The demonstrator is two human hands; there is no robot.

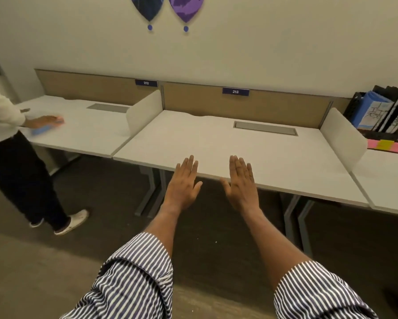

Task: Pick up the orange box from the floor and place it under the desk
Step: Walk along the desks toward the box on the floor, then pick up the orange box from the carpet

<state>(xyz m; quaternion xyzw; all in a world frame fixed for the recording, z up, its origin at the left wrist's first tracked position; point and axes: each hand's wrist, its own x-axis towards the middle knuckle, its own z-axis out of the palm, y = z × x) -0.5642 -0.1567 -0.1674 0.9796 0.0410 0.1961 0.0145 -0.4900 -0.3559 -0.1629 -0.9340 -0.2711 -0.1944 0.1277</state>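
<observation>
A white desk [228, 143] labelled 213 stands straight ahead against a tan partition. My left hand [184, 185] and my right hand [241, 183] are stretched out side by side in front of its near edge, palms down, fingers straight and apart, holding nothing. Both arms wear rolled striped sleeves. No orange box shows anywhere in view. The floor under the desk [216, 215] is dark carpet, shadowed, with grey metal legs [152, 192] at the left and right.
Another person [14, 157] stands at the left by desk 212, wiping it with a blue cloth [44, 128]. White dividers [145, 111] separate the desks. Binders [382, 111] and sticky notes [386, 145] sit on the right-hand desk.
</observation>
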